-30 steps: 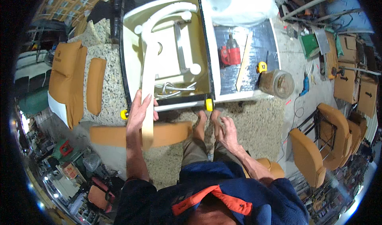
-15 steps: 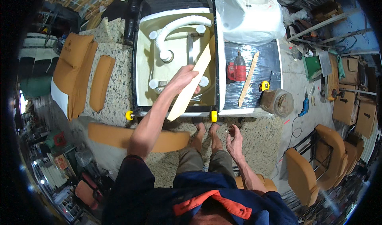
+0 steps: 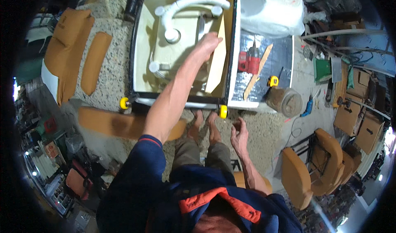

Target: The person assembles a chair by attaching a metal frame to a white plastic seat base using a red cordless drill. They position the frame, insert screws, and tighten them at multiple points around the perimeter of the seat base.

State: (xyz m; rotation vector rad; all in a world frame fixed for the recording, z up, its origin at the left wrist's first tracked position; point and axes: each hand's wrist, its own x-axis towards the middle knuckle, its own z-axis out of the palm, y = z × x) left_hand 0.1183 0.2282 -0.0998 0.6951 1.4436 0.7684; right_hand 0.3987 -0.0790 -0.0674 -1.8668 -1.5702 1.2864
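Carries, on a dark film-wrapped counter (image 3: 280,56) with pale edging, a red drill (image 3: 250,62), a slanting wooden strip (image 3: 256,77) close beside it, a yellow tape measure (image 3: 272,81) toward the right edge and, at the near right corner, a clear jar (image 3: 288,103); bears a white plastic-wrapped form (image 3: 272,10) at the far end; holds, on the grey floor (image 3: 303,74) to the right, a blue corded tool (image 3: 307,107).

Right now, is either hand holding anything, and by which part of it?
The left hand holds the pale slat by its left long edge, nearer the far end than the near one. The right hand appears empty.
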